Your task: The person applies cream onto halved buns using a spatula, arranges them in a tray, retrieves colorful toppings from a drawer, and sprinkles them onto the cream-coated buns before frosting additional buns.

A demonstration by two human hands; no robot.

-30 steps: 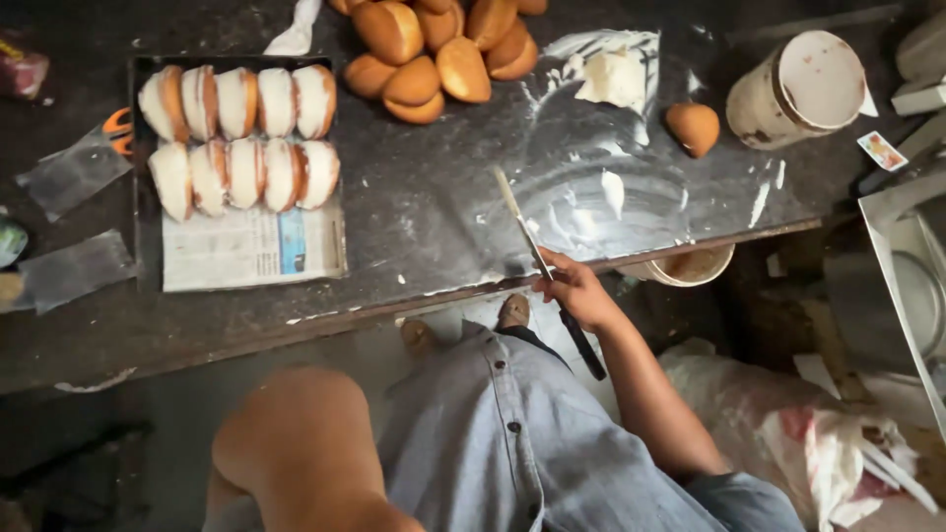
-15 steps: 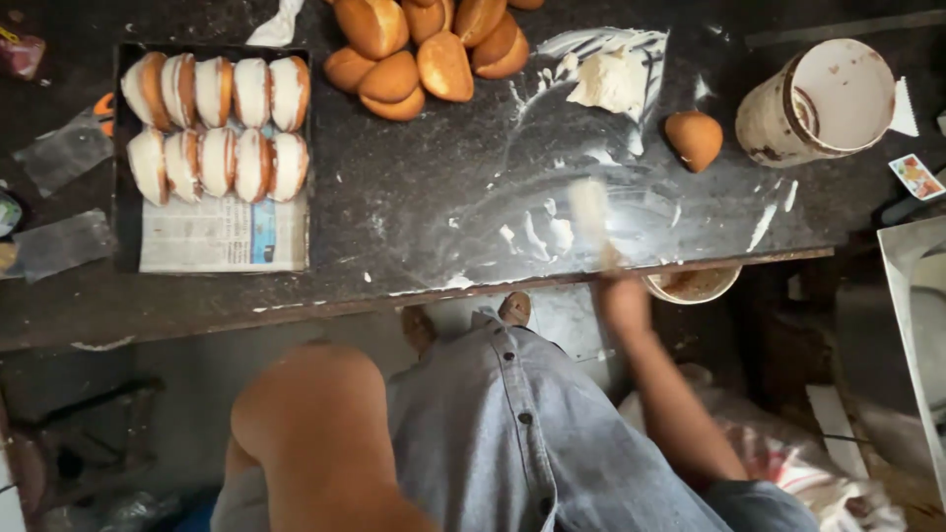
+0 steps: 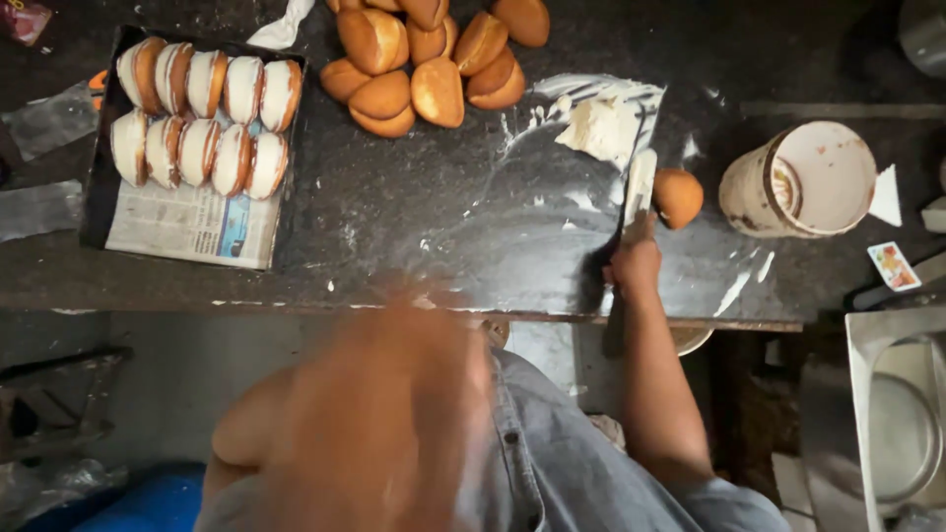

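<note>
Gripping the handle of a knife (image 3: 639, 189), the right hand (image 3: 636, 266) rests at the near edge of the dark tabletop (image 3: 414, 227), its fingers wrapped shut around the handle; the flat blade, coated in white cream, points toward the far side and lies just left of a single loose bun (image 3: 678, 196), near it though I cannot tell whether they touch. Just beyond the blade tip sits one lump of white cream (image 3: 598, 125) amid white smears on the tabletop. Right of the lone bun stands one round tub (image 3: 803, 179), lying tilted with its open mouth facing right. At the far middle a heap of plain brown buns (image 3: 429, 59) shows about ten, piled against each other, some cut off by the picture's edge. Far left, one black tray (image 3: 99, 187) lined with newspaper (image 3: 192, 225) carries ten cream-filled buns (image 3: 205, 118) standing on edge in two rows of five. The left hand (image 3: 384, 414) is a blur low in the view, near the person's body and well apart from the tabletop's things; whether its fingers are apart or together I cannot tell. One small card (image 3: 893, 266) lies at the right, near a metal sink (image 3: 897, 414).
</note>
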